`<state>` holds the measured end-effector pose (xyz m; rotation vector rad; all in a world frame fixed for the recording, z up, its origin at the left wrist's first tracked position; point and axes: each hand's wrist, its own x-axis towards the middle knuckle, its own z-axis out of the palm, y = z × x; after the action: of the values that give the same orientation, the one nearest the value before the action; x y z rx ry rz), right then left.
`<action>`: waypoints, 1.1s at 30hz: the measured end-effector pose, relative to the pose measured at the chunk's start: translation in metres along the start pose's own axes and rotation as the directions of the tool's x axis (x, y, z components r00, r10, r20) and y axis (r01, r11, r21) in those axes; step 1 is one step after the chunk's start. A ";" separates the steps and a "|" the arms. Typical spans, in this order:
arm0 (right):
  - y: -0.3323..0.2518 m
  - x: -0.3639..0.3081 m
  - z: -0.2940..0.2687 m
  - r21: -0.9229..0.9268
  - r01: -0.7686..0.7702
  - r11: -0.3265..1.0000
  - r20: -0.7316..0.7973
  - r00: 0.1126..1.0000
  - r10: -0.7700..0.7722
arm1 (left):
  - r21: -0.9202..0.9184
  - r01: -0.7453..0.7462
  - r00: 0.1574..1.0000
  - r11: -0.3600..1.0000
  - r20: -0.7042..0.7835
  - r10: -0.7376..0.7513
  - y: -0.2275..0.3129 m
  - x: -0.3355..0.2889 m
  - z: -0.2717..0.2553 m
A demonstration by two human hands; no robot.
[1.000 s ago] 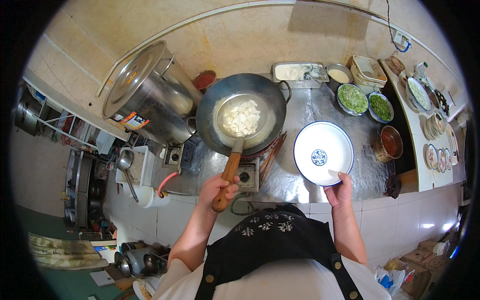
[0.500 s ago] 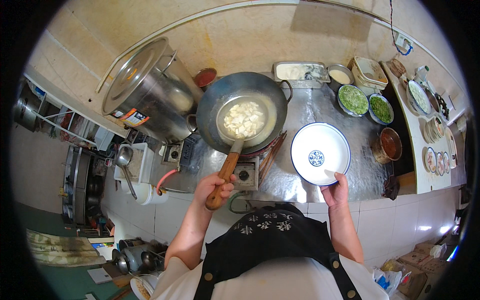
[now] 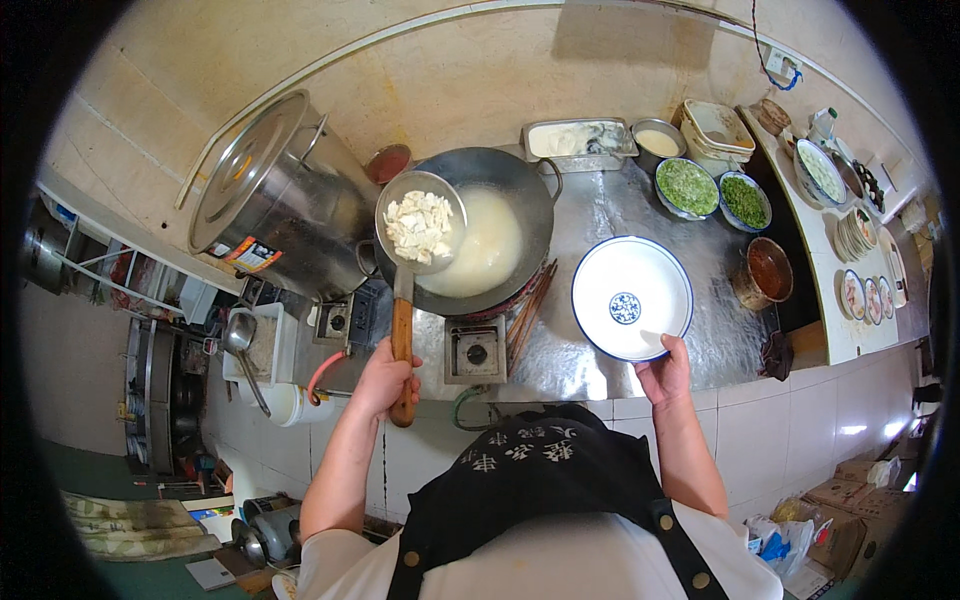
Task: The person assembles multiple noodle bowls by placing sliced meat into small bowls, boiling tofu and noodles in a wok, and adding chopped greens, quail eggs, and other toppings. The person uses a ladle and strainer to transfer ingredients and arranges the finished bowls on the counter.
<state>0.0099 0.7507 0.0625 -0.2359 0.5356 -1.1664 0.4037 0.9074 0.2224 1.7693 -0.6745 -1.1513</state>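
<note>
My left hand (image 3: 382,380) is closed around the wooden handle of a strainer ladle (image 3: 402,325). Its round metal head is heaped with white and cream-coloured chunks (image 3: 419,227), perhaps tofu. That head is over the left side of a dark wok (image 3: 537,215), which holds cloudy whitish liquid (image 3: 487,245). To the right, my right hand (image 3: 666,376) grips the near rim of a white bowl (image 3: 650,275) with a blue edge and a blue motif at its bottom. The thumb lies over the rim, the fingers underneath. Nothing is in the bowl.
A tall lidded steel pot (image 3: 310,210) stands left of the wok. Behind the steel counter (image 3: 600,210) sits a tray of white stuff (image 3: 578,138). Bowls of chopped greens (image 3: 687,187) and a pot of red sauce (image 3: 768,270) are at the right. A ladle (image 3: 243,340) rests at the left.
The strainer ladle with its chunks has risen and shifted left from the middle of the wok, uncovering the cloudy liquid. My right hand still holds the bowl in much the same place.
</note>
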 end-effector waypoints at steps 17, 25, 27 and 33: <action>-0.006 0.036 0.039 -0.158 0.071 0.985 0.017 0.997 -0.069 | -0.752 0.505 0.801 0.424 0.591 0.096 -0.007 0.008 0.014; -0.003 0.050 0.112 -0.346 0.139 0.928 0.013 0.990 -0.143 | -0.727 0.282 0.877 0.626 0.460 0.140 0.028 -0.016 0.001; 0.003 0.058 0.134 -0.369 0.174 0.913 0.059 0.985 -0.164 | -0.684 0.184 0.897 0.706 0.411 0.164 0.042 -0.030 -0.004; 0.049 0.107 0.197 -0.427 0.215 0.879 0.033 0.974 -0.222 | -0.429 -0.009 0.929 0.903 0.332 0.167 0.075 -0.074 -0.005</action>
<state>0.1816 0.6530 0.1784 -0.6817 0.7955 -1.2601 0.3793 0.9351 0.3216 1.1603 -0.6517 -1.4531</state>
